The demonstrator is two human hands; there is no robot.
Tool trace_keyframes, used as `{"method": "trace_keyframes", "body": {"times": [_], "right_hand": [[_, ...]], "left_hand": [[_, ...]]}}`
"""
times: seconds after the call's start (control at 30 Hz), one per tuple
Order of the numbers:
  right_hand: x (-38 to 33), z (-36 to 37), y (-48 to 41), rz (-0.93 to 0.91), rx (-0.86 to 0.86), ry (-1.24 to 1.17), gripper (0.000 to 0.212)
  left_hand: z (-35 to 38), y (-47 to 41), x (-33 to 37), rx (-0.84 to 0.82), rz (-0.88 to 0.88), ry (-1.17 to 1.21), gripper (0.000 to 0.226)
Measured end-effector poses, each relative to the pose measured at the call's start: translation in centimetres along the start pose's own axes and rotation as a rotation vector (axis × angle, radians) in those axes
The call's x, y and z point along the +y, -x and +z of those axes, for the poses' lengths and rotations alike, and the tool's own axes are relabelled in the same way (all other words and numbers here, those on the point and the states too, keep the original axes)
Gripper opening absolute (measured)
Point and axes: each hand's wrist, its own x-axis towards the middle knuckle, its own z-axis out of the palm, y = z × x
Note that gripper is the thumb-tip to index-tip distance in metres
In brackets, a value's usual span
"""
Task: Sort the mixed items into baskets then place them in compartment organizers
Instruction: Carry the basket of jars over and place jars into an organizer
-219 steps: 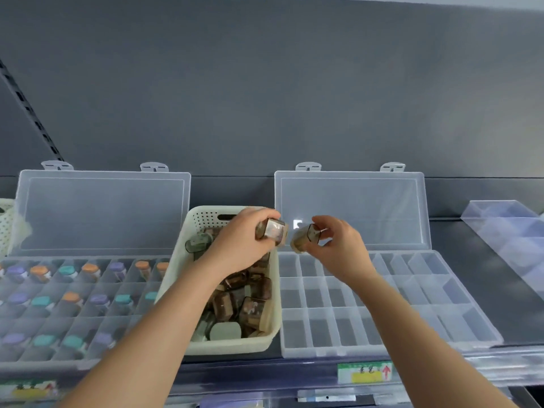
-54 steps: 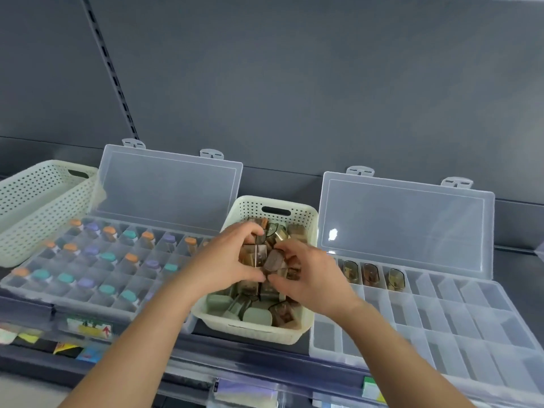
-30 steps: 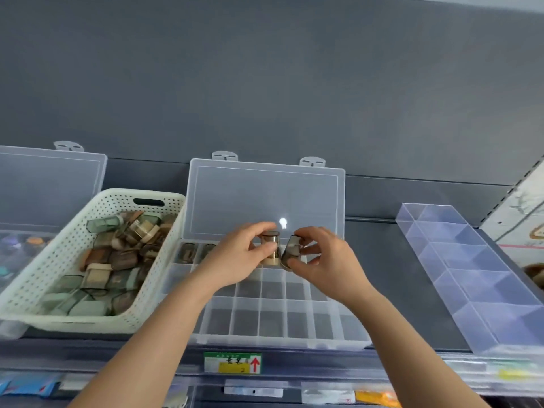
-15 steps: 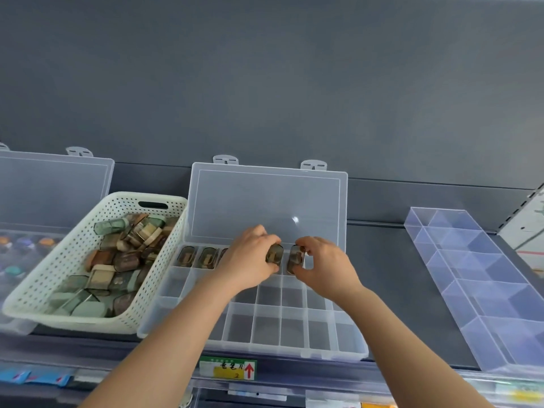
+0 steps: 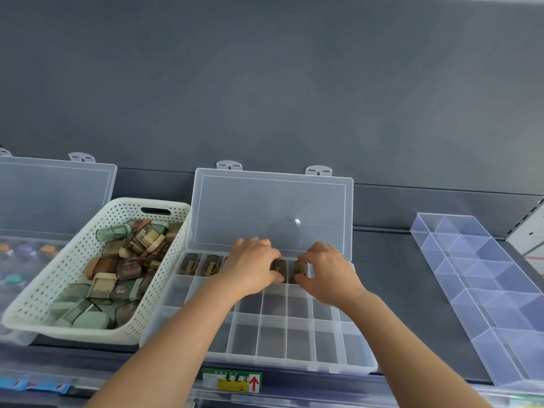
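Left hand: my left hand is curled over the back row of the organizer box. Its thumb and fingertips pinch the left brown piece.
Left brown piece: it stands in a back-row compartment, just right of my left knuckles, with the thumb under its near end.
Right hand: my right hand is curled too. It pinches the right brown piece from the right side, with the fingertips at its far end and the thumb at its near end.
Right brown piece: it is in the next compartment to the right, just beside the left brown piece, and sits between my two hands.
Seated pieces: two more pieces stand in the back row, left of my left hand. I cannot tell what my left hand hides beside them.
Organizer box: it sits on the shelf with its clear lid standing open. I see only bare compartments in the rows nearer to me.
Basket: the white basket touches the box's left side. It holds a heap of brown and green pieces.
Left box: a second open box lies past the basket, with coloured caps in it.
Right side: a clear divider tray lies well apart from my right hand.
Shelf edge: a green and yellow label sits below the box.
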Motion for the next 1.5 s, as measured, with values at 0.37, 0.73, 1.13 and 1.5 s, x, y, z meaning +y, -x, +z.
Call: {"method": "trace_keyframes", "body": {"times": [0.37, 0.73, 1.13, 1.5], "right_hand": [[-0.5, 0.2, 0.4, -0.039, 0.068, -0.011, 0.046], [-9.0, 1.1, -0.3, -0.316, 0.106, -0.032, 0.044], [-24.0, 4.7, -3.4, -0.458, -0.076, 0.211, 0.029], [-27.5, 8.3, -6.5, -0.288, 0.038, 0.469, 0.026]], "left_hand": [[-1.2, 1.6, 0.5, 0.071, -0.032, 0.018, 0.039], [-5.5, 11.2, -8.0, 0.176, -0.304, -0.162, 0.036], [-5.1, 17.0, -20.0, -0.102, -0.444, -0.031, 0.028], [-3.5, 15.7, -21.9, -0.058, -0.348, -0.087, 0.036]]}}
